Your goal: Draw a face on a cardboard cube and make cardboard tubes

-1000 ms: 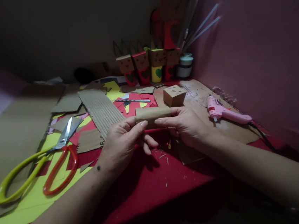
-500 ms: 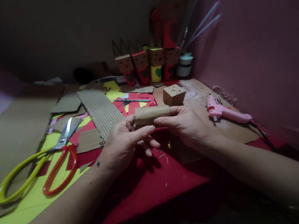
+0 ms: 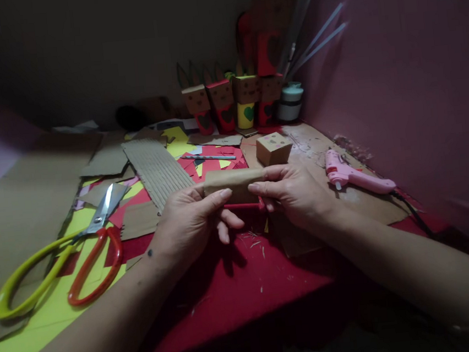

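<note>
Brown cardboard, bent into a short curved roll (image 3: 234, 186), is held level between two bare hands above the middle of the red table surface (image 3: 255, 301), back from its near edge. The left hand (image 3: 188, 216) pinches the roll's left end, thumb flat on the front and forefinger behind, while its lower fingers hang loosely curled beneath. The right hand (image 3: 298, 192) grips the other end the same way, its thumb and forefinger nearly closed on the thin wall. As for progress, the bending looks done, though whether the long edges meet or are fixed cannot be told; the visible side bears no coloured paper or drawing. Just behind the right hand, a small tan cardboard box with marks drawn on its top (image 3: 273, 149) sits apart from the roll, unattached. By the back edge, a row of box-headed cardboard figures with red or yellow bodies (image 3: 224, 108) appears complete, hearts included. Toward the right edge lies a pink glue gun (image 3: 357, 178), untouched; toward the left edge, large scissors with one yellow and one red handle (image 3: 95, 227) lie open on yellow paper (image 3: 46, 330), near a grey-brown corrugated cardboard strip (image 3: 157, 169).
</note>
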Demonstrator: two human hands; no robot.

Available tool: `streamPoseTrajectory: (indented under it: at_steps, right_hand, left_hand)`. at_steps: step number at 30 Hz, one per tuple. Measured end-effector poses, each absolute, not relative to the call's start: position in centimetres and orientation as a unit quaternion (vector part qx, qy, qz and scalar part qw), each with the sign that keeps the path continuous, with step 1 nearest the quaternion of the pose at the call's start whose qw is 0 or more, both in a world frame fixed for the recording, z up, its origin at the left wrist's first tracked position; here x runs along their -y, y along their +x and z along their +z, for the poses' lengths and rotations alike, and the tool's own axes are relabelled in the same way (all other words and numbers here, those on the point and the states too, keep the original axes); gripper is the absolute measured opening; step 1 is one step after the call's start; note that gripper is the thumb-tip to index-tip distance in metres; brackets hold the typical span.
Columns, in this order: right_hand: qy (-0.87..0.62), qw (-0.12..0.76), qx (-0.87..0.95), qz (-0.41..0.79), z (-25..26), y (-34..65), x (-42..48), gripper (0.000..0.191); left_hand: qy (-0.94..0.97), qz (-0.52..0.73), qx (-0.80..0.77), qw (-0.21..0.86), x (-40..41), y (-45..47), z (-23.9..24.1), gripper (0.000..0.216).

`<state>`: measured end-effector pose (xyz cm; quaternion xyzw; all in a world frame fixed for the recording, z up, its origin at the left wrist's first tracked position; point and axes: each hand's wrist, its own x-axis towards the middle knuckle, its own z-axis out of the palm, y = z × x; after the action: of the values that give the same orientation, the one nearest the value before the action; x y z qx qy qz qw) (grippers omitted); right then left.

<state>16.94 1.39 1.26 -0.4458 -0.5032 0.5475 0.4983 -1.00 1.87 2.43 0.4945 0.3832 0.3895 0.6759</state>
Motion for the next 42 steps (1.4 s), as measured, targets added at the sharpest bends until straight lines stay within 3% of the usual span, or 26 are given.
streamPoseTrajectory:
  at_steps: [8,16,25,32,38,42]
  right_hand:
    - [-0.395,0.498,0.461,0.62,1.4,17.3,-1.5,0.015]
    - [-0.372,0.535,0.467,0.597,1.4,16.4,-1.1,0.019]
    - [-0.386,0.528,0.461,0.6,1.3,16.9,-1.4,0.02]
    - [-0.427,0.526,0.469,0.567,1.5,16.9,-1.4,0.012]
    - [-0.421,0.499,0.466,0.597,1.4,16.6,-0.8,0.027]
    - [-0.431,0.507,0.47,0.58,1.2,16.4,-0.8,0.02]
  left_hand:
    - [0.491,0.419,-0.352,0.678,-2.0,-1.1,2.5,0.02]
    - [0.526,0.387,-0.33,0.681,-1.5,-0.9,2.3,0.034]
    - [0.52,0.436,-0.448,0.581,-1.4,-1.1,3.2,0.01]
    - [0.518,0.395,-0.424,0.629,-1.5,-1.2,2.9,0.026]
    - [0.517,0.429,-0.433,0.602,-1.6,-1.0,2.2,0.019]
    - [0.53,0.439,-0.445,0.572,-1.3,-0.7,2.6,0.016]
